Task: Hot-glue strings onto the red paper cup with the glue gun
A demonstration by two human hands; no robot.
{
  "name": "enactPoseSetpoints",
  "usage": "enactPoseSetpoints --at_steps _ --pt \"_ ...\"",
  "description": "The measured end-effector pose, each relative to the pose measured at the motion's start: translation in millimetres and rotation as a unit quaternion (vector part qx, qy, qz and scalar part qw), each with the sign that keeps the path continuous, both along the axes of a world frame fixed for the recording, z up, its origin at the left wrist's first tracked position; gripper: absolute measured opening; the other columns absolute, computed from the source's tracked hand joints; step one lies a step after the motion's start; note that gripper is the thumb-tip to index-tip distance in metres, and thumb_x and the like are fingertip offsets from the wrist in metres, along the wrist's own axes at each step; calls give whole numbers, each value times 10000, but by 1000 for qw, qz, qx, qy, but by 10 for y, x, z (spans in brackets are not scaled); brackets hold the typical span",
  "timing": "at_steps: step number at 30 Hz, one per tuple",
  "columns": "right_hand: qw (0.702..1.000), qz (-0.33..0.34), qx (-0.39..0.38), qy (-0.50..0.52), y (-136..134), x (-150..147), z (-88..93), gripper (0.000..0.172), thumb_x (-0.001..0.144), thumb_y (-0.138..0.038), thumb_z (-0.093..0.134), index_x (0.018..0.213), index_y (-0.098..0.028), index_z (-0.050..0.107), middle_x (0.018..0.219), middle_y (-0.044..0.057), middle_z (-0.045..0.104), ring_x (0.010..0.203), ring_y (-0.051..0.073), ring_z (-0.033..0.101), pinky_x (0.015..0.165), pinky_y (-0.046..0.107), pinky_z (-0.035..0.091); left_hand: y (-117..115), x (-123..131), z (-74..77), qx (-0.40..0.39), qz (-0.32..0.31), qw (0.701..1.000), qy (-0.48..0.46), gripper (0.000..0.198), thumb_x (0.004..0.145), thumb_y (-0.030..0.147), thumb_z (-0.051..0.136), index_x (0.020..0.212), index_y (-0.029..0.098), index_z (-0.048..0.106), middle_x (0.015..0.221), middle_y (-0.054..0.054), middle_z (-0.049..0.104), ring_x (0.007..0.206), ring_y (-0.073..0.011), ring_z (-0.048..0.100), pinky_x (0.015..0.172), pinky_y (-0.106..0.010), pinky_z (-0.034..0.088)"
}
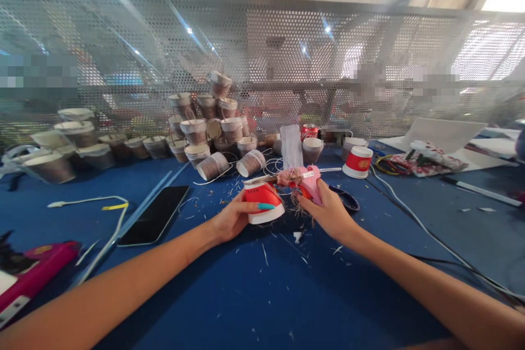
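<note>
My left hand [232, 219] is wrapped round a red and white paper cup [263, 200] lying on its side on the blue table [262, 295]. My right hand [328, 210] grips a pink glue gun [308, 180], whose nozzle points left at the cup's top edge. A tuft of brownish fibre [285, 176] sits between the gun and the cup. Both hands are closed on what they hold.
A pile of brown-wrapped cups [209, 126] stands at the back by a perforated metal screen [262, 60]. A black phone [155, 214] lies left, a magenta glue gun [28, 273] at far left. Another red cup [358, 162], a white cable [414, 219] and scraps lie right.
</note>
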State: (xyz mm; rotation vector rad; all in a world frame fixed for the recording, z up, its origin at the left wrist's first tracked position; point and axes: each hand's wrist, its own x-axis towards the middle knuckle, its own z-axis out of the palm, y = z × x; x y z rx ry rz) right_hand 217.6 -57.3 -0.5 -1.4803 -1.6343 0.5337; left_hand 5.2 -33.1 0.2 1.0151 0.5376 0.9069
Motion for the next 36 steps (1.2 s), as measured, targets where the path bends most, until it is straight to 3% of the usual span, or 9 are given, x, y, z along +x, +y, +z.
enactPoseSetpoints --at_steps 18,24,36 --pt "999 -13 28 -8 16 10 -16 287 713 -421 517 676 -230 306 571 -40 440 494 96 381 452 239 291 12 -9 -10 -2 -17 1000 -15 376 601 94 669 973 141 638 879 -46 720 808 -192 657 798 -329 467" --pt "1000 -12 -4 -1 7 1 -1 292 719 -425 507 691 -234 287 554 -53 423 462 103 397 447 247 288 9 -9 -11 -9 -16 1000 -24 375 595 81 663 964 137 637 868 -52 721 780 -197 660 768 -327 477" --pt "1000 -17 5 4 18 6 -1 301 708 -422 515 681 -235 280 533 -55 418 458 95 380 436 241 280 24 -45 -42 -12 -23 999 -26 415 600 76 639 1009 142 628 892 -55 714 818 -206 655 828 -356 459"
